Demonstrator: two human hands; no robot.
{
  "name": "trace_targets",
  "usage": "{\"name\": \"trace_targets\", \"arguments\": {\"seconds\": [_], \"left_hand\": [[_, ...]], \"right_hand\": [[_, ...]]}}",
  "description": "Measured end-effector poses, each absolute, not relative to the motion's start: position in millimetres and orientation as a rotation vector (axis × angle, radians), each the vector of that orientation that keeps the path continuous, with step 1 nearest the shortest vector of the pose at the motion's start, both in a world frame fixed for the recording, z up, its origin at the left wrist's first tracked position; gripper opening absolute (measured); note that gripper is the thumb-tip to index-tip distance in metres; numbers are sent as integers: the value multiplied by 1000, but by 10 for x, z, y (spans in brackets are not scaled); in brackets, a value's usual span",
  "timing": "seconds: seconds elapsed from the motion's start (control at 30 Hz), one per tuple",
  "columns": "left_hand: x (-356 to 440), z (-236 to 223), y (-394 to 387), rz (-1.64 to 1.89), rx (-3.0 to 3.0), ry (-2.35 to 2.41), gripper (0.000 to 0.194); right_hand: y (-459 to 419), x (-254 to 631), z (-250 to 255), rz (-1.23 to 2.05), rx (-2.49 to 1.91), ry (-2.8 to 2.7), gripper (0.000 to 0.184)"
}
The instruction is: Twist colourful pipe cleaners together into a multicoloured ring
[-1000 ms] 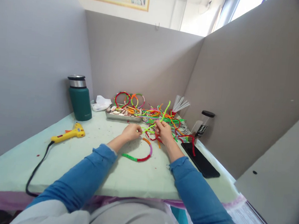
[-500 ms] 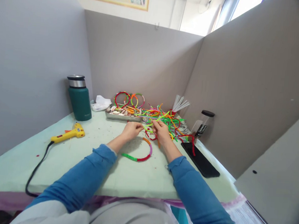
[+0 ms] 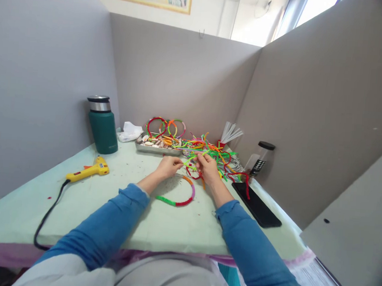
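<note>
My left hand (image 3: 168, 167) and my right hand (image 3: 209, 168) are both pinched on a lime-green pipe cleaner (image 3: 191, 160) held between them over the table. Just below the hands lies a half-ring headband (image 3: 180, 197) wrapped in green, red, pink and orange. Behind my right hand spreads a heap of coloured pipe cleaners (image 3: 212, 151).
A green flask (image 3: 103, 125) stands at the back left, a yellow glue gun (image 3: 88, 171) with a black cord lies left. A metal tray (image 3: 157, 146) with shells and wrapped rings sits at the back. A black phone (image 3: 256, 205) lies right, near a dark-lidded jar (image 3: 260, 159).
The green pipe cleaner's free end, which stuck up above my right hand, has come down to lie low between the hands. Both hands stayed in place.
</note>
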State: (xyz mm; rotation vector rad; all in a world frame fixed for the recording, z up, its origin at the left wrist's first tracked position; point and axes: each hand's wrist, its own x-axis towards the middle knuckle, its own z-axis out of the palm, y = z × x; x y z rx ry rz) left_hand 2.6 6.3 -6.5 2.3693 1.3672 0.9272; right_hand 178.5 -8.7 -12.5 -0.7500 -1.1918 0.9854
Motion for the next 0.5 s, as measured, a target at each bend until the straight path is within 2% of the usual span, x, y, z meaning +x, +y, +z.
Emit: {"name": "trace_targets", "arguments": {"seconds": [0.5], "left_hand": [[3, -48, 63, 1001, 2454, 1539, 20]], "right_hand": [[-51, 1868, -99, 1012, -738, -1078, 25]]}}
